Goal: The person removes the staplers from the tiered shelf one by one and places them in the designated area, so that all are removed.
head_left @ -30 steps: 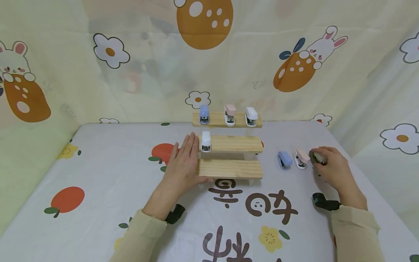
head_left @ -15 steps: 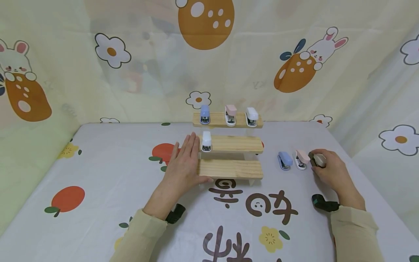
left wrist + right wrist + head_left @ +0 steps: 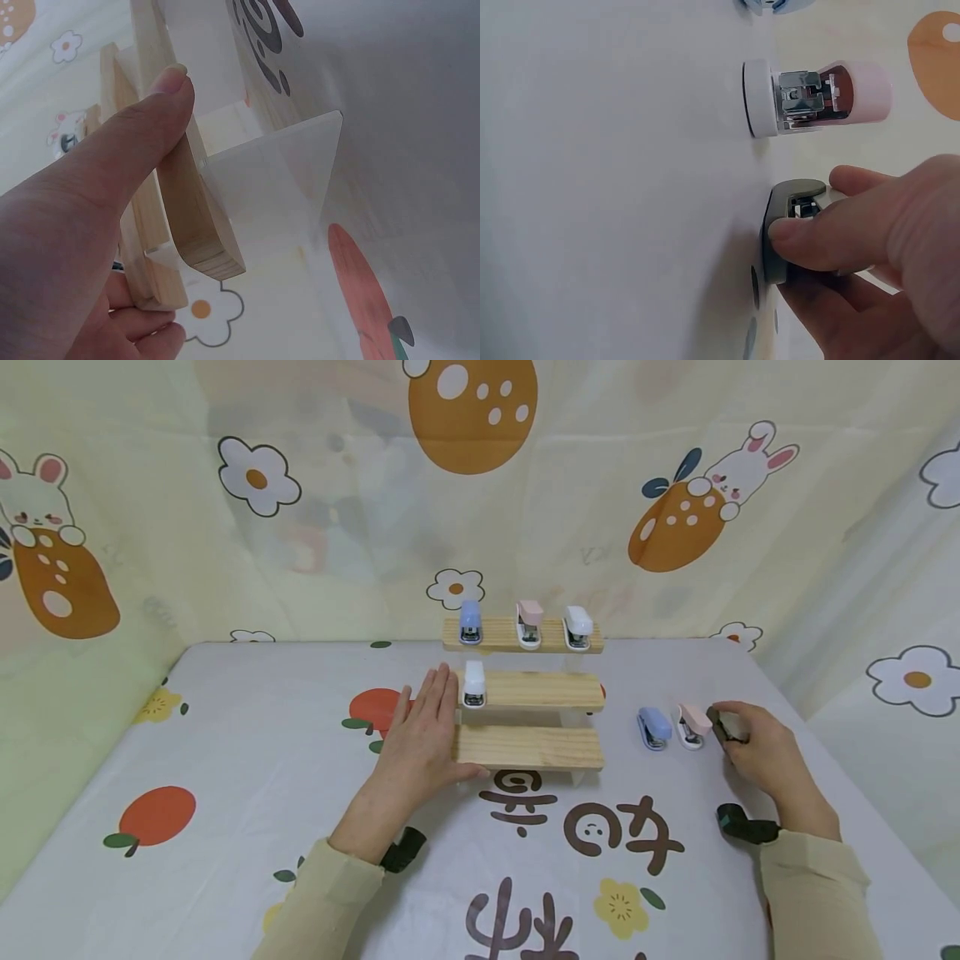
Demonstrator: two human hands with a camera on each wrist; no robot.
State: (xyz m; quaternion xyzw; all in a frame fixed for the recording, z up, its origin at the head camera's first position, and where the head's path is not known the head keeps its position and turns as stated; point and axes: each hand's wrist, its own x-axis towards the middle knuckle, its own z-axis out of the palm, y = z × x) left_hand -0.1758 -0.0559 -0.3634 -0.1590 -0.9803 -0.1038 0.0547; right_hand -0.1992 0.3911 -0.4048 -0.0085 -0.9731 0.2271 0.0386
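In the head view, my left hand (image 3: 417, 739) lies with straight fingers along the left end of a three-tier wooden rack (image 3: 528, 749). Its thumb (image 3: 161, 112) rests against the front plank in the left wrist view. At the right, my right hand (image 3: 765, 756) pinches a small grey-green stapler (image 3: 780, 202) between thumb and fingers, close over the tabletop; the fingers cover part of it. Just left of that stand a pink-and-white stapler (image 3: 692, 725) and a blue stapler (image 3: 655, 727). A white stapler (image 3: 474, 683) sits at the left of the middle shelf, near my left fingertips.
On the top shelf stand a blue stapler (image 3: 470, 622), a pink stapler (image 3: 528, 624) and a white stapler (image 3: 577, 627). Clear side panels (image 3: 277, 176) support the planks. A printed cloth covers the table (image 3: 262, 718), and a patterned curtain (image 3: 345, 568) hangs behind it.
The grey-green stapler tilts slightly in my right hand's fingers while staying in about the same spot. My left hand keeps its place at the rack, and the other staplers have not moved.
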